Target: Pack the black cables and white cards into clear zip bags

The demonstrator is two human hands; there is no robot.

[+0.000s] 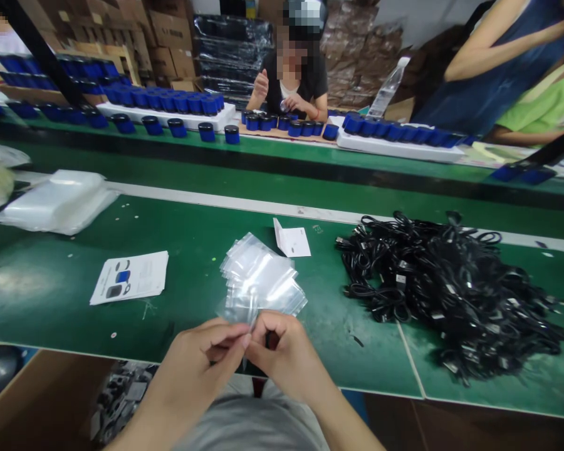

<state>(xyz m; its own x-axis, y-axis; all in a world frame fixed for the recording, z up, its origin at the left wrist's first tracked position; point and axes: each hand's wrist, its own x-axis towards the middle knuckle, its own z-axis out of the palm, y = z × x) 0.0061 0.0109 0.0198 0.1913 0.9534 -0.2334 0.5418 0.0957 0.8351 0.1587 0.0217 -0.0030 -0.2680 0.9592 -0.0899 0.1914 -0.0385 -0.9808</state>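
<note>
My left hand (205,356) and my right hand (286,354) meet at the table's near edge, fingers pinched together on a small clear plastic bag (247,318). Something dark shows between my right fingers; I cannot make it out. Just beyond my hands lies a fanned stack of clear plastic bags (261,279) on the green table (192,238). A big heap of black cables (451,288) lies to the right of the bags.
A printed leaflet stack (130,277) lies at left, a folded white card (291,241) behind the bags, white packaging (56,200) far left. Across the belt, a seated person (291,81) works among several blue-and-black cylinders (169,103) on white trays. Another person (507,62) stands at right.
</note>
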